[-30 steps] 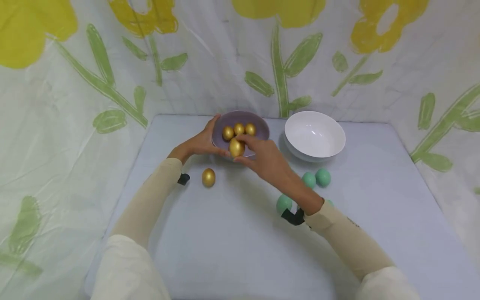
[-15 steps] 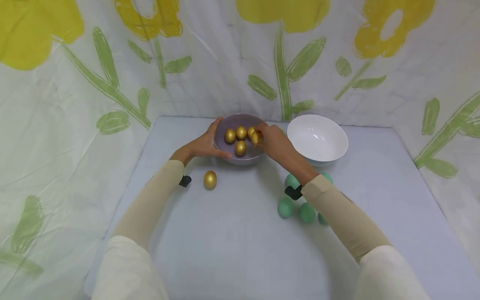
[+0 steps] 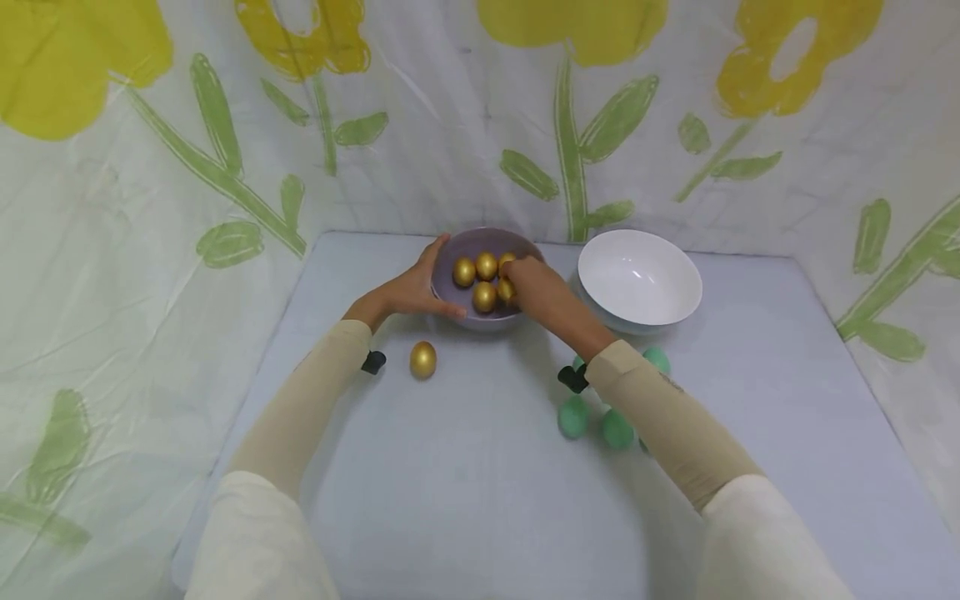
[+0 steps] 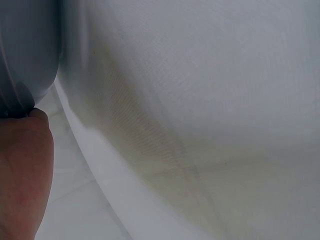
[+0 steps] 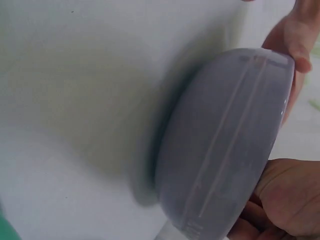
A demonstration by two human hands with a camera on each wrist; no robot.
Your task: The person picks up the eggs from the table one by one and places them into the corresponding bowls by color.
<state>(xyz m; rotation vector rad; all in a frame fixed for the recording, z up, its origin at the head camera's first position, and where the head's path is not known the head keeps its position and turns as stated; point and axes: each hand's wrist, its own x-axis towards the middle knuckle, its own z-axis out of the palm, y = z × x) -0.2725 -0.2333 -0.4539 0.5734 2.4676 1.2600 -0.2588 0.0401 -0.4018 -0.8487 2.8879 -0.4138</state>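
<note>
A purple bowl point(image 3: 486, 322) at the back of the table holds several gold eggs point(image 3: 484, 297). My left hand point(image 3: 409, 289) grips the bowl's left side, its thumb along the front rim and its fingers round the far side. Reaching over the right rim, my right hand point(image 3: 542, 292) holds a gold egg point(image 3: 507, 292) low inside the bowl, beside the others. Its fingertips are partly hidden behind the hand. In the right wrist view the bowl point(image 5: 220, 135) shows from outside, with the right hand point(image 5: 292, 197) at its rim. One gold egg point(image 3: 423, 360) lies on the table, in front of the left hand.
To the right of the purple bowl stands a white bowl point(image 3: 639, 277) with nothing visible in it. Several green eggs point(image 3: 618, 428) lie below and beside the right forearm, which hides some of them. A flower-painted curtain point(image 3: 450, 133) hangs behind the table point(image 3: 465, 500).
My right hand has carried a gold egg from the bowl's front to its right side and lowered it in; another gold egg now sits at the front inside. The left hand stays on the bowl.
</note>
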